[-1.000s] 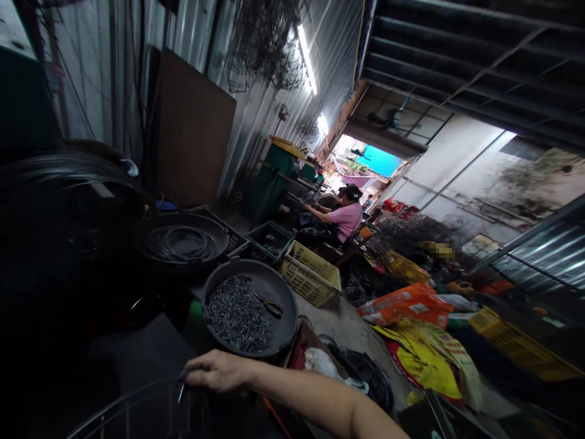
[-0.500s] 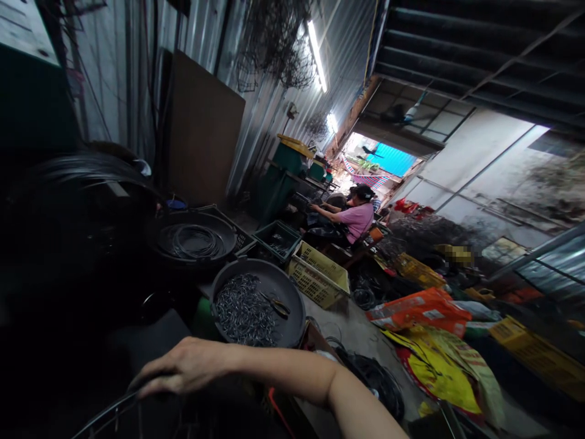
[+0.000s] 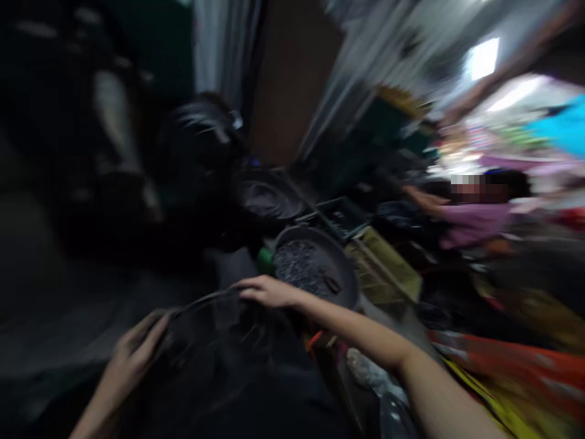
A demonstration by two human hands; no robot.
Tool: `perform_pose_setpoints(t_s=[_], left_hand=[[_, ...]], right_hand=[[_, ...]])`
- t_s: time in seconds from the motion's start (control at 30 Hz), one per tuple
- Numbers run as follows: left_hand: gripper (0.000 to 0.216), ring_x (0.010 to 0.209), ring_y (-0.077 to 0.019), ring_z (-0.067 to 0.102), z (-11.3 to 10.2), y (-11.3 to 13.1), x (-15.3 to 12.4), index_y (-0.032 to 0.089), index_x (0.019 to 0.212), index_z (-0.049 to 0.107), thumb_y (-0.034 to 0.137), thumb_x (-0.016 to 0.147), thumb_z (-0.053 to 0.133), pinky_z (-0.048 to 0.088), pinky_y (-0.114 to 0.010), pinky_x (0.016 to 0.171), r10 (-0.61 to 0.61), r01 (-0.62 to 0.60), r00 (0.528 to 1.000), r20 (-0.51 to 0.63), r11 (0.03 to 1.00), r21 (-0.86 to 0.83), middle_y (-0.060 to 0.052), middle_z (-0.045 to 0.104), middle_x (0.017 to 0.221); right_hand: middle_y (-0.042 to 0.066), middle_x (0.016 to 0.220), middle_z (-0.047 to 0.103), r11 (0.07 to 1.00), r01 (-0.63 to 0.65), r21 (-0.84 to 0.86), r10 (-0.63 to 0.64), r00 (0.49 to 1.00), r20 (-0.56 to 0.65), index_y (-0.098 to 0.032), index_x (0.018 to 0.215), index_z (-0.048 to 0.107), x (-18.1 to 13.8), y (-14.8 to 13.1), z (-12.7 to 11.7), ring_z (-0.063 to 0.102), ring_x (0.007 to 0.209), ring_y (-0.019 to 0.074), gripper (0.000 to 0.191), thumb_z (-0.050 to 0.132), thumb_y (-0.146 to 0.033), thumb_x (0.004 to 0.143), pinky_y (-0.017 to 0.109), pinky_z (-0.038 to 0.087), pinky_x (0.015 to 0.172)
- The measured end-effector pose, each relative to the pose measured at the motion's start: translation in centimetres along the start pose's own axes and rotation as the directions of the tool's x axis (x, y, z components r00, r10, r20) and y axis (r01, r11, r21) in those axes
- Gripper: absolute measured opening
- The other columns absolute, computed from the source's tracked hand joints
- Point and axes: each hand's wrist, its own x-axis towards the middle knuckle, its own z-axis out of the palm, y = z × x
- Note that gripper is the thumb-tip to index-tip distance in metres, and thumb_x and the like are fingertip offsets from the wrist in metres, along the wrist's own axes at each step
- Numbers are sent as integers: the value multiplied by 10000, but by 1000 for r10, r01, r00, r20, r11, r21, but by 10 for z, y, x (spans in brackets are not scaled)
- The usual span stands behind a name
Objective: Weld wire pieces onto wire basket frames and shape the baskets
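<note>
The picture is smeared by motion. A round wire ring or frame (image 3: 205, 302) lies in front of me at the bottom centre. My right hand (image 3: 267, 291) rests on its far rim with the fingers curled over the wire. My left hand (image 3: 137, 347) grips the ring's left side, the fingers wrapped round the rim. Just beyond my right hand stands a dark round basin (image 3: 340, 274) holding a heap of small metal pieces (image 3: 297, 265).
A second dark basin (image 3: 269, 198) with coiled wire sits behind the first. A yellow crate (image 3: 388, 271) stands to the right. A person in a pink shirt (image 3: 470, 222) sits at the right. Orange and yellow sacks (image 3: 525, 372) lie at the lower right.
The camera has swung down and left, blurring the view. My left hand has come into view on the ring. My right hand has shifted along the rim towards the basin.
</note>
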Motion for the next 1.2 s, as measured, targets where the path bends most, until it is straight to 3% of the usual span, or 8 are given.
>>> perform_pose_setpoints(t_s=[0.13,0.4,0.63,0.8,0.9,1.03,1.1,1.2], left_hand=[[354,480,-81,477,-15,-19,-17,172,849,652,513,754,631,365,-171,425,-58,69,996,74,986,-151,13,532,592],[319,424,-45,413,-10,-12,-22,142,888,632,448,803,605,268,-144,389,-67,100,986,150,971,-219,23,483,552],[331,385,-38,362,-17,-23,-16,132,893,626,445,786,621,211,-155,359,-58,84,992,113,967,-241,22,501,535],[367,339,-20,278,-17,-35,-1,123,855,606,473,753,648,181,-157,349,-83,88,996,31,951,-296,54,444,475],[370,340,-9,281,-16,-47,10,116,816,591,461,722,684,177,-157,353,-106,103,994,9,937,-333,50,460,487],[376,346,-5,286,-16,-57,17,104,841,597,444,718,699,203,-152,367,-127,130,991,31,927,-353,53,457,485],[371,344,-5,283,-16,-56,15,101,862,604,440,735,687,192,-153,360,-118,123,992,35,933,-338,48,467,488],[345,332,-6,277,-18,-48,9,110,861,609,433,757,669,172,-149,346,-96,102,995,36,943,-318,45,478,484]], right_hand=[[75,1264,578,998,7,70,-3,999,-53,-176,1239,562,-17,22,7,524,1173,212,422,489,-373,873,373,370,1021],[66,911,689,952,-150,268,173,983,-66,-157,959,675,-38,31,18,636,849,212,423,488,-517,839,307,493,761],[28,710,648,900,-119,418,88,992,93,-144,759,646,-17,31,6,613,669,155,442,570,-579,761,255,476,637],[36,717,664,856,-152,494,126,988,86,-139,827,645,14,40,13,626,654,151,474,579,-601,742,272,502,652],[74,894,696,902,-78,425,76,997,20,-126,983,650,30,52,22,649,850,197,504,524,-575,794,338,500,805],[97,1147,646,998,8,67,1,992,-124,-149,1144,619,30,58,26,564,1121,238,401,444,-403,888,406,397,992],[89,1159,643,998,13,-65,-22,990,-140,-175,1194,597,23,55,23,568,1122,243,384,434,-356,898,414,405,985],[72,1095,670,996,52,-69,-58,994,-95,-186,1194,599,10,47,17,616,1030,233,376,434,-346,898,401,456,922]])
